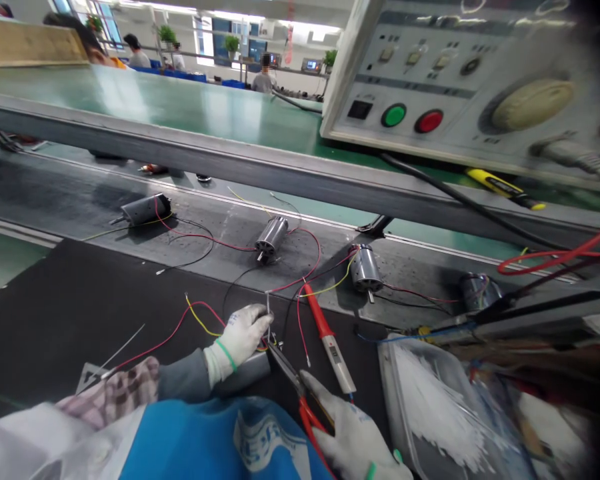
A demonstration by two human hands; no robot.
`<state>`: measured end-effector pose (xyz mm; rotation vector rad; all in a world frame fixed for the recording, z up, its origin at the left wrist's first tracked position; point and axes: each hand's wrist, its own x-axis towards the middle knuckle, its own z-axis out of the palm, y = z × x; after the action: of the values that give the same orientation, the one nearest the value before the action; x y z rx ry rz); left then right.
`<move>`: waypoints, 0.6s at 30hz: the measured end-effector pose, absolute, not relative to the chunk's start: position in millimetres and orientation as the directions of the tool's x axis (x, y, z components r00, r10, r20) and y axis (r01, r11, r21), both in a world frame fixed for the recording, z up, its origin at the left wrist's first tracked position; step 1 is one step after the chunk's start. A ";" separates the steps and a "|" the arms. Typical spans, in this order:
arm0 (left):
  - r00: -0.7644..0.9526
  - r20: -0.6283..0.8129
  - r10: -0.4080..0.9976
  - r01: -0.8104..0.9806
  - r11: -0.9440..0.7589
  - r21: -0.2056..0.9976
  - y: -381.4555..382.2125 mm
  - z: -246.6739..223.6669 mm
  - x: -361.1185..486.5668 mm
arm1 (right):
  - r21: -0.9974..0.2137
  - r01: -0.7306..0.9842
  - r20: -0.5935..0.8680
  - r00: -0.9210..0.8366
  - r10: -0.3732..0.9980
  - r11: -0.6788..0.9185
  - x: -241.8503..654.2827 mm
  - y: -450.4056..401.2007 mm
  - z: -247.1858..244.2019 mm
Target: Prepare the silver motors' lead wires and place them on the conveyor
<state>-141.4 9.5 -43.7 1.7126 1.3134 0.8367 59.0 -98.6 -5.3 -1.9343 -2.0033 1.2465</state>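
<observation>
Motor (247,375) on its side on the black-matted counter (30,320), close in front of the wearer, partly hidden by the left hand (237,339); bare grey metal shell, wires at the end by the fingers. Left glove's thumb and forefinger pinch a thin white cable tie (269,305), which stands up from the wire end; right hand (353,430) is wrapped round the red handles of the pliers (293,380), nose at the tie's lower end; whether the nose grips anything, cannot tell.

Handling, by judgement: shell dense and heavy for its bulk, stiff, smooth enough to slip or roll; best held round the middle of the barrel; wires light and limp, their joints the fragile part, so no lifting by them; tie springy, slick, best pinched near its tail. Red yellow-trailing leads run left of the hand; tester pen (337,363) lies just beside the pliers, apart from them.
</observation>
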 end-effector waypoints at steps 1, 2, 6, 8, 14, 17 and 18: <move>0.281 0.069 0.957 0.462 -0.198 0.864 9.7 -43.4 -140.5 | -0.576 0.808 -0.450 -0.188 0.873 -0.123 59.2 -97.4 -2.3; 0.318 0.098 0.943 0.484 -0.250 0.838 10.4 -42.6 -140.9 | -0.558 0.822 -0.445 -0.180 0.877 -0.114 59.6 -96.3 0.8; 0.313 0.130 0.941 0.625 -0.307 0.718 20.7 -29.0 -172.3 | -0.447 0.885 -0.518 -0.135 0.845 -0.133 66.3 -95.4 6.4; 0.348 0.030 0.937 0.754 -0.298 0.585 29.0 -14.9 -205.4 | -0.382 0.911 -0.553 -0.091 0.828 -0.156 73.0 -98.3 0.8; 0.594 -0.312 0.742 0.800 -0.505 0.324 29.6 15.6 -237.9 | -0.171 0.974 -0.588 0.018 0.809 -0.146 80.5 -105.9 -32.1; 0.729 -0.237 0.642 0.672 -0.608 0.422 15.4 5.9 -211.9 | -0.143 0.984 -0.517 0.017 0.856 -0.106 62.8 -101.0 -40.1; 0.738 -0.291 0.609 0.669 -0.603 0.435 9.8 -0.8 -207.7 | -0.205 0.971 -0.494 0.006 0.870 -0.123 53.7 -98.1 -41.8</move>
<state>-207.7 9.8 -0.8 2.4122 0.9653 -0.1526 53.7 -98.1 -41.8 -2.3549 -2.1961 0.8740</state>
